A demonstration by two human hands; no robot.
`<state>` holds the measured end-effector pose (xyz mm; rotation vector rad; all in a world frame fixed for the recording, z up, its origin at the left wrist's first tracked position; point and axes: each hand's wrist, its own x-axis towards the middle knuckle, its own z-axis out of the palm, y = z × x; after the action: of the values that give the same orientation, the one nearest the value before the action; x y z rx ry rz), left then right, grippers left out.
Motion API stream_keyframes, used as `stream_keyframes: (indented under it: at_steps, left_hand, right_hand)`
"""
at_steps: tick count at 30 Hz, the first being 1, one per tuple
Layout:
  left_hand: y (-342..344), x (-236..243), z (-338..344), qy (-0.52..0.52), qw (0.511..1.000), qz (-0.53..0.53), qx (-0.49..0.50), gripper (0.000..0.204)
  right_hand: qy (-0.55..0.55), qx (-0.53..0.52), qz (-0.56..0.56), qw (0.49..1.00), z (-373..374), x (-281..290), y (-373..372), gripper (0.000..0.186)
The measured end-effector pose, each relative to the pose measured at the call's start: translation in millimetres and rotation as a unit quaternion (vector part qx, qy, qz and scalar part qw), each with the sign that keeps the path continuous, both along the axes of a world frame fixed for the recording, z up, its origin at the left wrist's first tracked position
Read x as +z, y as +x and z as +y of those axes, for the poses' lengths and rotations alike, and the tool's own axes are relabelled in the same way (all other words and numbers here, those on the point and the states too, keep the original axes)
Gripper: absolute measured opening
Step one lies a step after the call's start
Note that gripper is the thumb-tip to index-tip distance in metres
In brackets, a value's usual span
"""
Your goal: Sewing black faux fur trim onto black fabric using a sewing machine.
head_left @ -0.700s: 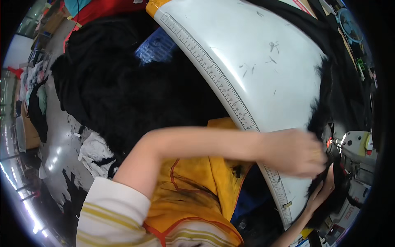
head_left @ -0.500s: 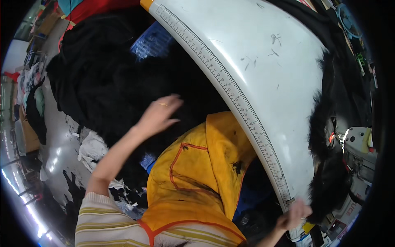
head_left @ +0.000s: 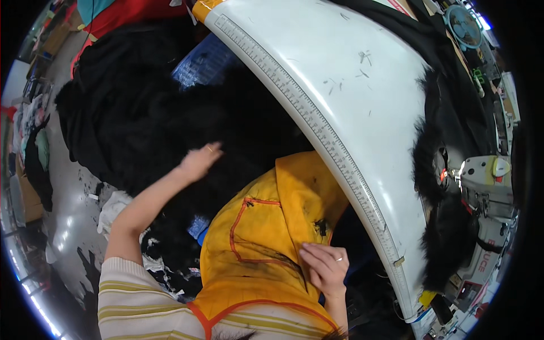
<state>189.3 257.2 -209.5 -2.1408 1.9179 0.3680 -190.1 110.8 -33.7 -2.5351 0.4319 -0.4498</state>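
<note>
Pointing forward-right, left hand (head_left: 198, 161) overlies black fabric (head_left: 122, 107).

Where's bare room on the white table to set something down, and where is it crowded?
The white table is bare, save dark wisps, between the ruler strip and the black fur. Crowded: its right edge, where that fur lies beside a white machine.

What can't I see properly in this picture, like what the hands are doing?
All in the head view:
- Left hand: fingertips blurred against black fabric; I can't tell if they grip it.
- Right hand: its own back and fingers hide the palm, so any pinch on the yellow apron is unclear.
- Blue plastic: partly covered by black fabric.
- White table: cut off by the upper edge.
</note>
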Motion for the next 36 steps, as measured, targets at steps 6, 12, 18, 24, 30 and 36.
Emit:
stream_keyframes:
  at_steps: [6, 12, 18, 24, 30, 36]
  left_hand:
    - [111, -21, -9, 0.052, 0.969, -0.12, 0.212, 0.064]
    - [111, 28, -33, 0.036, 0.971, -0.119, 0.203, 0.047]
    - [-72, 27, -41, -0.07, 0.983, 0.132, 0.103, 0.041]
    - [-71, -7, 9, 0.051, 0.94, 0.299, 0.157, 0.041]
    - [-45, 148, -28, -0.257, 0.714, 0.563, 0.327, 0.043]
    - [-177, 223, -95, -0.029, 0.854, 0.46, -0.242, 0.034]
  right_hand:
    - [-0.016, -0.056, 0.009, 0.998, 2, 0, -15, 0.032]
    - [0.009, -0.064, -0.011, 0.998, 15, -8, -9, 0.032]
    - [0.031, -0.056, -0.027, 0.998, 25, -14, 0, 0.032]
    - [0.037, -0.068, -0.02, 0.997, 15, -20, -16, 0.033]
    - [0.239, -0.04, -0.036, 0.97, 6, -22, -2, 0.038]
    - [0.713, -0.005, -0.133, 0.688, -10, 7, 24, 0.105]
